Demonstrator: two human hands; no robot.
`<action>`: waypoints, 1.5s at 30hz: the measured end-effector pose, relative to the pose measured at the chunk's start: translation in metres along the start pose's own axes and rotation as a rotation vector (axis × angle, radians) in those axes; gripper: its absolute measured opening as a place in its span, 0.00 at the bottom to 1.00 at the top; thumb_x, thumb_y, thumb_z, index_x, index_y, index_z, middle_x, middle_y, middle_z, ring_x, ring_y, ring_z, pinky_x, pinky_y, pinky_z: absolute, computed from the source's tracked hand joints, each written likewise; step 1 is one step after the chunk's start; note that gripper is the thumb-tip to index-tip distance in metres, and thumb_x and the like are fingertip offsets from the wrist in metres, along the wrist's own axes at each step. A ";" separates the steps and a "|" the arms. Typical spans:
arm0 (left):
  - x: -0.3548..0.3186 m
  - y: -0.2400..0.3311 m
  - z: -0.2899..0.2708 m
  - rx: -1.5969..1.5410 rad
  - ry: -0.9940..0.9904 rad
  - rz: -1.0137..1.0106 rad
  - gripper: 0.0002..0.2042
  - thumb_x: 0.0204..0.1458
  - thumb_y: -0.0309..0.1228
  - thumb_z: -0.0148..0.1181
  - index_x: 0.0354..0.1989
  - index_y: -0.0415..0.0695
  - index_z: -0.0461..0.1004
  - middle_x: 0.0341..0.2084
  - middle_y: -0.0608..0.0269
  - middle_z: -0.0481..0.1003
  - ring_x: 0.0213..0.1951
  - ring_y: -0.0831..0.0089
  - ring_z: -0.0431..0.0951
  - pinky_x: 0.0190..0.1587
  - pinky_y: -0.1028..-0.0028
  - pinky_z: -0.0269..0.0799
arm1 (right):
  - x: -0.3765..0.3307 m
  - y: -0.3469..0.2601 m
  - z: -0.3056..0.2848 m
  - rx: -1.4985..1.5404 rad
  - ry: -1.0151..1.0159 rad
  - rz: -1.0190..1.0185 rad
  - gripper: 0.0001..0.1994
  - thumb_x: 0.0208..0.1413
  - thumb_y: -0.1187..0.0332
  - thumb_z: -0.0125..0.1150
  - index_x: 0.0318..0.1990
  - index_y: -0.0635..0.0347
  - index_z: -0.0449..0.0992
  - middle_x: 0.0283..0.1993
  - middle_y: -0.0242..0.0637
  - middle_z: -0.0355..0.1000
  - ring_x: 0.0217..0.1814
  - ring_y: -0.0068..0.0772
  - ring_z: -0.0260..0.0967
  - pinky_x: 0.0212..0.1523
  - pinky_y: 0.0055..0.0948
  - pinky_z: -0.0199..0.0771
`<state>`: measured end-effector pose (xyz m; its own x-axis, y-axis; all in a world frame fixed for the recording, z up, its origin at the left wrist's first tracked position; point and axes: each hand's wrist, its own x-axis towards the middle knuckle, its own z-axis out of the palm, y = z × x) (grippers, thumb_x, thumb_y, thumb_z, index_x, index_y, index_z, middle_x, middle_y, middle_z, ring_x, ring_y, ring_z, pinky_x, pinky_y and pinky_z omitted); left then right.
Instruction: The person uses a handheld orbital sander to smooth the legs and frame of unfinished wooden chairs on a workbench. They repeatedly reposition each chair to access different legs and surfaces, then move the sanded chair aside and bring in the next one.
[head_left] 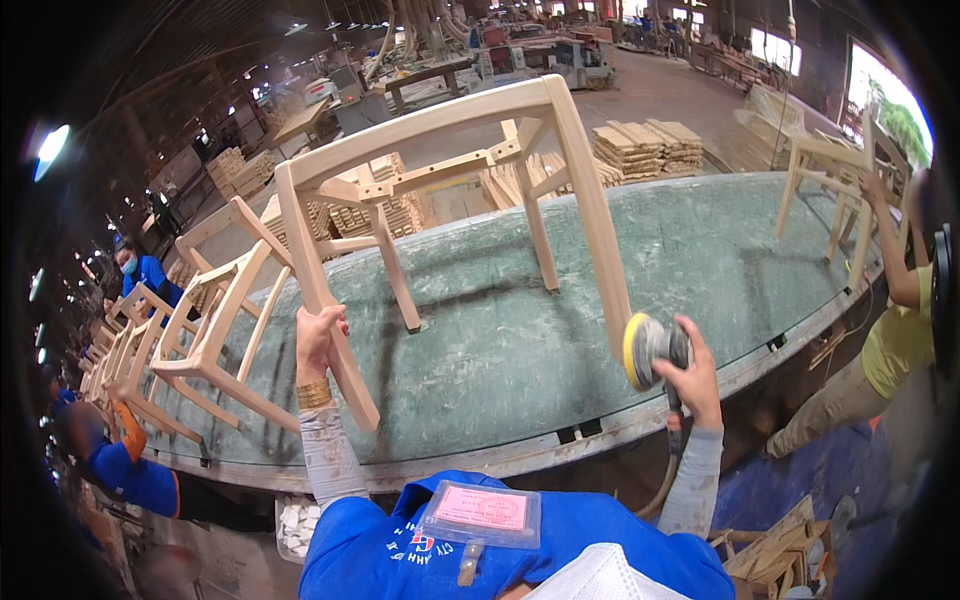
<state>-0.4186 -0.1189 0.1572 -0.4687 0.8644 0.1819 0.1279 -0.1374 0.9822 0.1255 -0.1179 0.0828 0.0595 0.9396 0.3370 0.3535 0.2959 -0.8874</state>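
A bare pale-wood chair frame [420,129] stands tilted on the green tabletop [480,350] in front of me. My left hand [318,338] is wrapped round one of its long legs, a little above that leg's lower end. In my right hand [698,375] is a round power sander [654,348] with a yellow-edged pad. The pad faces left and is at the lower end of the frame's other near leg, apparently touching it. A hose [663,478] runs down from the sander beside my right forearm.
Several more chair frames [215,320] line the table's left side, with people in blue there. At the far right a person in yellow [895,345] handles another chair [825,165]. Beyond the table lie stacked wood pieces [648,147]. A bin of white pieces [298,525] sits below the near edge.
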 end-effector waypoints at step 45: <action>-0.027 -0.013 0.000 -0.152 -0.079 0.065 0.21 0.46 0.31 0.67 0.45 0.35 0.66 0.24 0.67 0.71 0.21 0.82 0.71 0.22 0.80 0.70 | 0.097 -0.150 0.066 -0.350 0.022 -0.394 0.36 0.34 0.78 0.67 0.58 0.50 0.68 0.48 0.44 0.69 0.50 0.41 0.69 0.53 0.36 0.68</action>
<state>-0.4073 -0.1400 0.1400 -0.3933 0.8856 0.2469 0.0189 -0.2607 0.9652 0.0166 -0.0601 0.2283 -0.1220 0.7639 0.6337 0.6432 0.5471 -0.5356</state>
